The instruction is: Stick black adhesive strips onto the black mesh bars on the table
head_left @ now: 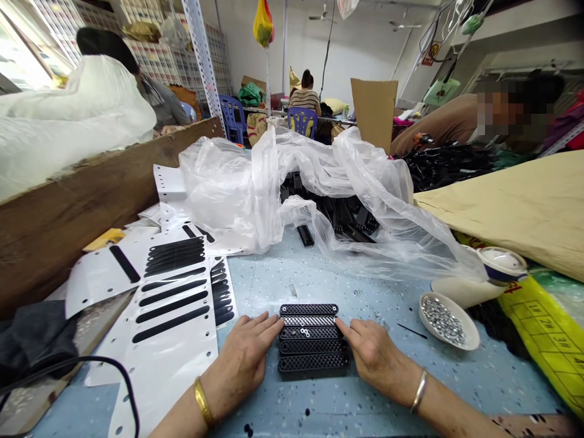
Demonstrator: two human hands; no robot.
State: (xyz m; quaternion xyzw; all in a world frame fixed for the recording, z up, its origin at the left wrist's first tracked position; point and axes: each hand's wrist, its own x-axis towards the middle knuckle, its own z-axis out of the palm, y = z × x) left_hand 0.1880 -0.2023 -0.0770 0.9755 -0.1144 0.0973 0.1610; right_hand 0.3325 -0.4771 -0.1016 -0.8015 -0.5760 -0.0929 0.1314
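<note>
Several black perforated plastic bars (311,347) lie side by side in a row on the blue speckled table (319,401), right in front of me. Small silver rings rest on the middle bars. My left hand (244,356) lies flat with its fingertips against the left ends of the bars. My right hand (371,353) mirrors it, its fingertips touching the right ends. Neither hand grips anything. Each wrist wears a bangle.
White backing sheets with black adhesive strips (171,292) lie at my left. A small dish of silver rings (446,319) sits at right. A clear plastic bag (301,188) covers more black bars behind. Other people work nearby. A wooden box (82,201) stands left.
</note>
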